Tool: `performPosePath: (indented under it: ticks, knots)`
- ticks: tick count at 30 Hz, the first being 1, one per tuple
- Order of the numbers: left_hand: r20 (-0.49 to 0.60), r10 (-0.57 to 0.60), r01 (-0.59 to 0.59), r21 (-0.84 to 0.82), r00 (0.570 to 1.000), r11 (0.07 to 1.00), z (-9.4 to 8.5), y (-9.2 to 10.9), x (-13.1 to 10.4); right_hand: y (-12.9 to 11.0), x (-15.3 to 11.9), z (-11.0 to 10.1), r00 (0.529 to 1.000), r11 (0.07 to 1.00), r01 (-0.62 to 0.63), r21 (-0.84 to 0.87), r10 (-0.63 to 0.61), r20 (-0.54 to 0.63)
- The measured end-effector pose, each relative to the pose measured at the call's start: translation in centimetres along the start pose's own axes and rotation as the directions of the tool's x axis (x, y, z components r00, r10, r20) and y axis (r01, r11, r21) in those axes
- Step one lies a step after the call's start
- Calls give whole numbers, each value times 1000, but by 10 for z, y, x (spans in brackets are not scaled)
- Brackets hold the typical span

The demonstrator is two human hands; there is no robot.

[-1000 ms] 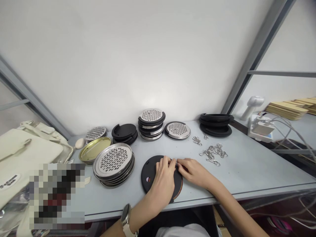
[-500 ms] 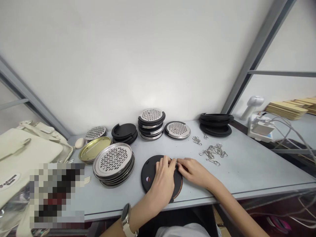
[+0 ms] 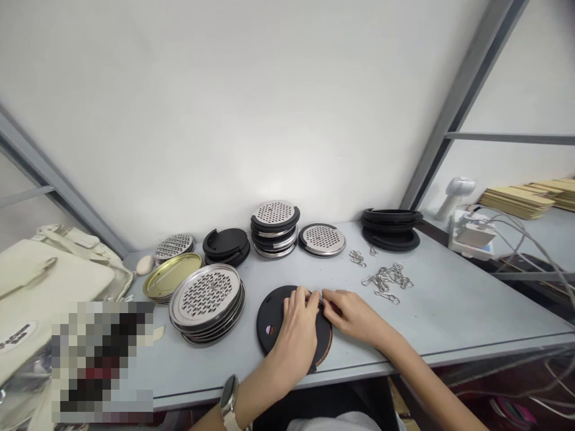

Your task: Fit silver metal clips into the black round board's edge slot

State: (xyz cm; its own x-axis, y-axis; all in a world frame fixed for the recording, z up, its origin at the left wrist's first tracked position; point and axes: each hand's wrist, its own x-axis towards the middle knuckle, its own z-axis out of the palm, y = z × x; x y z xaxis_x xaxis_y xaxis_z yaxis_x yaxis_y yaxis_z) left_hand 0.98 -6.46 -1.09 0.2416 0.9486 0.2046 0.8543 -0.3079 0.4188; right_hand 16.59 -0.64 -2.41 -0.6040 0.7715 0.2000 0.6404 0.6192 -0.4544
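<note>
Black disc (image 3: 268, 311): flat on the tabletop (image 3: 453, 293), close to the near edge. Round, so no long axis to record. It lies directly beneath the left hand (image 3: 299, 329), which is nearer its middle; the right hand (image 3: 353, 314) is at the far right part of its rim.

Left hand: laid across the disc, fingers bent, fingertips close to the right hand's; cannot tell whether it grips. Right hand: narrow, thumb and forefinger drawn together at the rim; a glint of metal shows between the hands, but cannot tell what is pinched.

Counts:
- disc under hands: 1
- perforated metal discs, front left stack (image 3: 206, 293): several, lower ones overlapped
- gold lids (image 3: 173, 275): one uppermost, others beneath, uncountable
- black discs, back left (image 3: 227, 242): at least 2
- tall mixed stack (image 3: 275, 214): 1, layers not separable
- perforated disc in black holder (image 3: 322, 238): 1
- black stack, back right (image 3: 390, 238): at least 3 layers
- metal clips: main heap (image 3: 389, 278), tangled; smaller cluster (image 3: 357, 258); lone clip (image 3: 372, 250): 1
</note>
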Motion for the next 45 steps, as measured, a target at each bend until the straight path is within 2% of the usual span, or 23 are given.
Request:
performPosePath:
  ticks: [10,15,19,29,45]
  knots:
    - [-17,-10,10,6,1000,1000,-1,0,-1,0,0,1,999,1000,-23,13,23,-30]
    - [-26,-27,28,16,999,999,-1,1,-2,2,1,1,993,997,-71,-8,70,-98]
    - [-11,-38,39,11,999,999,-3,2,-1,2,1,0,991,999,-51,9,52,-127]
    - [-15,-44,44,-12,999,999,-3,2,-2,2,0,1,1000,1000,27,-2,-27,-10]
    - [-11,-14,14,-10,1000,1000,-3,2,-2,-1,0,-3,1000,1000,26,10,-26,8]
